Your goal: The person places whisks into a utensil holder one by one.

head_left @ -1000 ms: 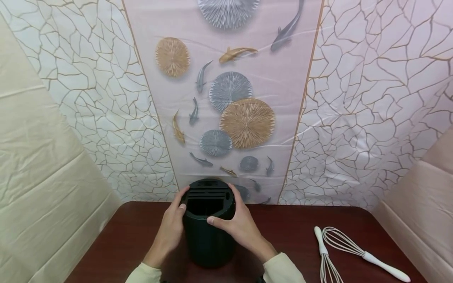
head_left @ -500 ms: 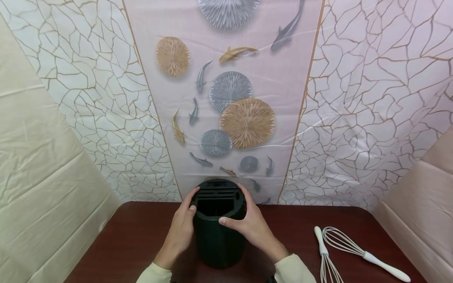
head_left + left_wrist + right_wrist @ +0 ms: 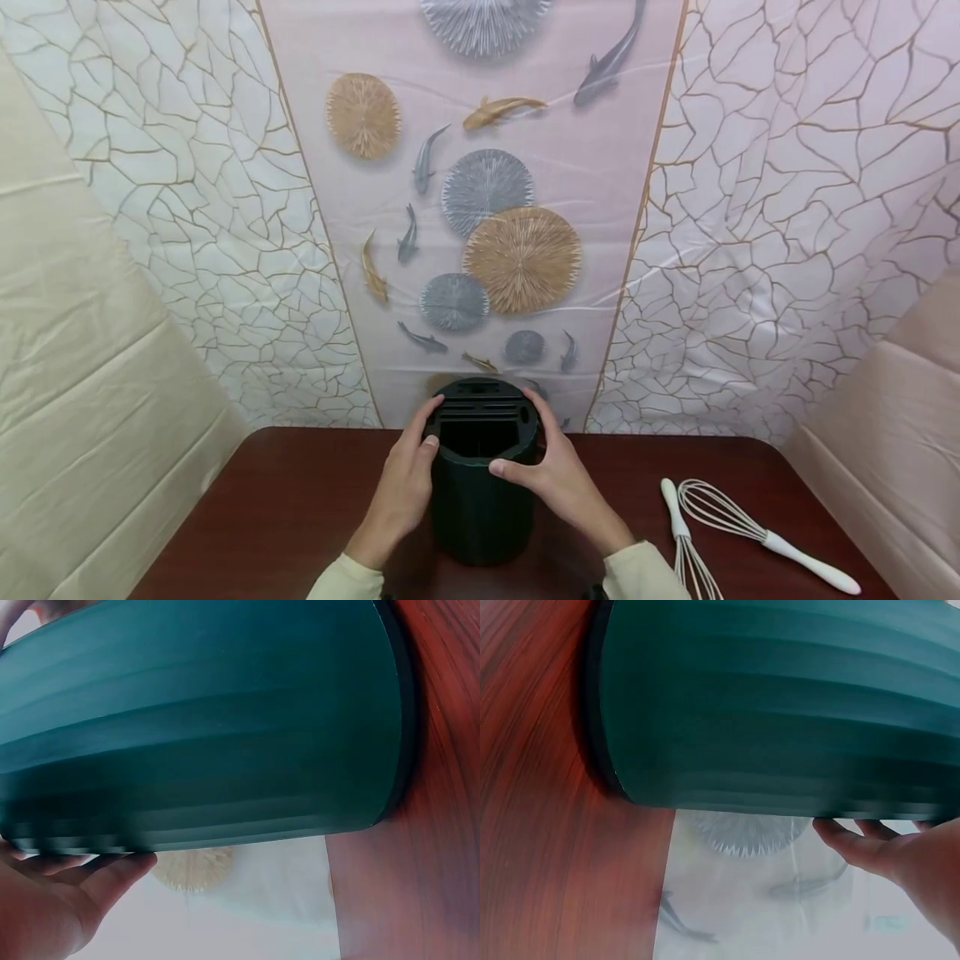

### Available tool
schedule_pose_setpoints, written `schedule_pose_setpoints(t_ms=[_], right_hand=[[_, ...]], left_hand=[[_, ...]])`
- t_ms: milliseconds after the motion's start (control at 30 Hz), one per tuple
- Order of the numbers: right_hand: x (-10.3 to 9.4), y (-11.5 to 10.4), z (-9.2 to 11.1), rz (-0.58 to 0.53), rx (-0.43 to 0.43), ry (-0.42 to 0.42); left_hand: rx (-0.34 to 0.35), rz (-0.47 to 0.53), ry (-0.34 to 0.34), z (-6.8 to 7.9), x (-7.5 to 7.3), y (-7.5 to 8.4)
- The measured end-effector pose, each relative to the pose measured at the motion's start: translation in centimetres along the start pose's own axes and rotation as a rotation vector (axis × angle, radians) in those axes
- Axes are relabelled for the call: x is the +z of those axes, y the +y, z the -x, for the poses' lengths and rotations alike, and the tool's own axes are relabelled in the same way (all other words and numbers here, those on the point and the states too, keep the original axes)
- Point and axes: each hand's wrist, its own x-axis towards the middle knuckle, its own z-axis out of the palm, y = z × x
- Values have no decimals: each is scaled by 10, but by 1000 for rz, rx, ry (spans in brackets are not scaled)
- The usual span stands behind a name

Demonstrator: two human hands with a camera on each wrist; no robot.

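A dark green, ribbed cylindrical utensil holder stands upright near the middle of the table. Its black top has narrow slots towards the back and one large opening in front. My left hand grips the upper left side, thumb at the rim. On the opposite side my right hand holds it, with the thumb across the front rim. Both wrist views show the holder's wall filling much of the picture, its base down at the wooden tabletop. Fingertips of the right hand reach behind the wall.
Two white-handled whisks lie on the dark red table at the right: one whisk points towards me, the other whisk lies slantwise beside it. A patterned cloth hangs behind the table, with beige cloth at both sides.
Both hands have moved the utensil holder to the right across the table, keeping the same grip. The whisks lie as before; the head view has shifted slightly.
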Motion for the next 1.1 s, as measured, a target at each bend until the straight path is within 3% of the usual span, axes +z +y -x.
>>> schedule_pose_setpoints(t_ms=[367, 600, 900, 1100], right_hand=[[-18, 6, 5, -28, -4, -15], [-29, 8, 8, 0, -20, 1], [-46, 9, 5, 19, -88, 32], [-45, 15, 10, -11, -57, 12]], left_hand=[[14, 22, -42, -2, 13, 5], [-19, 44, -77, -6, 23, 13], [10, -23, -111, -19, 35, 23], [-37, -37, -147, -11, 39, 22]])
